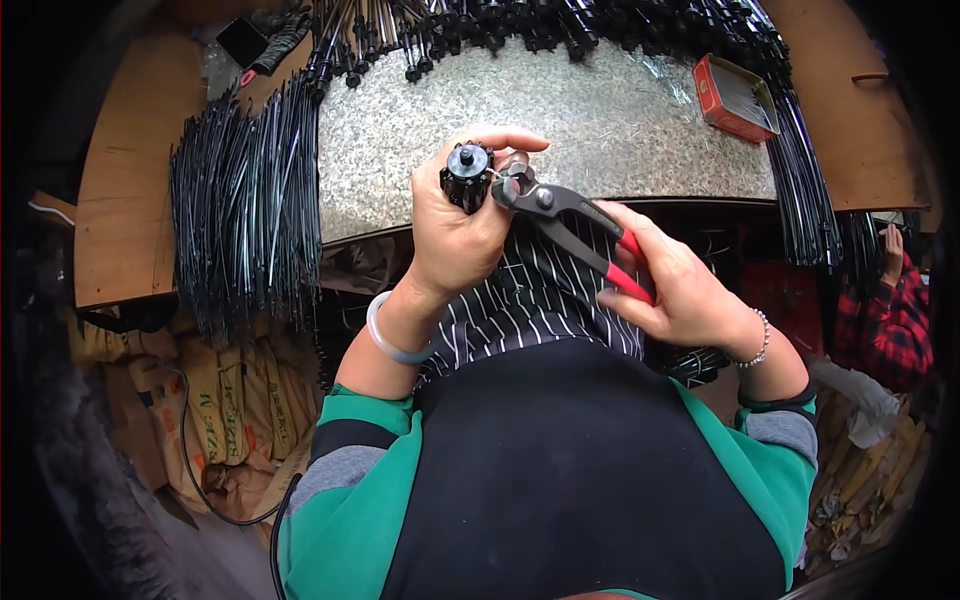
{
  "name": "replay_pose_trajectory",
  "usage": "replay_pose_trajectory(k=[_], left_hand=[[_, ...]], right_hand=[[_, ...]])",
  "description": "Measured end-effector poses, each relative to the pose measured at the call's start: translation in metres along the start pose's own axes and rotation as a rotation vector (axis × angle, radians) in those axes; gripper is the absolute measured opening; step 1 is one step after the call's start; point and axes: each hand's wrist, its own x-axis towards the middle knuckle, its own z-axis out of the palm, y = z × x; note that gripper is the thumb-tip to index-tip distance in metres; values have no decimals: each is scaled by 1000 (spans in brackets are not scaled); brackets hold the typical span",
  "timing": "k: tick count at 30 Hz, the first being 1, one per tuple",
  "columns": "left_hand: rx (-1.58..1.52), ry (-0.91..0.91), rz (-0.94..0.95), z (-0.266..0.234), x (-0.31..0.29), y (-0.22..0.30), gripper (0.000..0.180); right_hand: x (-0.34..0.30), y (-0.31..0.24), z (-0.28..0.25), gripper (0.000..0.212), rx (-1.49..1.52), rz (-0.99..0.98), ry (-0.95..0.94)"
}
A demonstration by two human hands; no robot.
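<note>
My left hand (455, 240) is wrapped round a black, ribbed cylindrical part (467, 170) with a round silver end facing up. A small pin stands at the middle of that end. My right hand (680, 275) is closed on the handles of a pair of end-cutting pincers (562, 205), dark with red grips. Their jaws meet the right side of the part, close to my left thumb. A short bit of thin wire shows there; whether the jaws bite on it I cannot tell. The lower end of the part is hidden by my hand.
Ahead lies a grey speckled worktop (390, 150). Thin black rods (245, 190) hang over its left side, more (800, 190) at the right. Metal shafts with black fittings (480, 25) line the back. A red box (735, 98) holds wire pieces. Another person's checked sleeve (885, 325) shows far right.
</note>
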Motion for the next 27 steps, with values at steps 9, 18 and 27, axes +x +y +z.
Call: replay_pose_trajectory(k=[9,18,27], left_hand=[[85,50,-82,3,1,4,16],[58,-58,10,-1,4,-3,18],[-204,-93,-102,-19,24,13,36]], right_hand=[[6,9,-8,61,-171,-198,50],[-1,4,-33,21,-355,-4,34],[18,23,-39,29,-617,-174,438]])
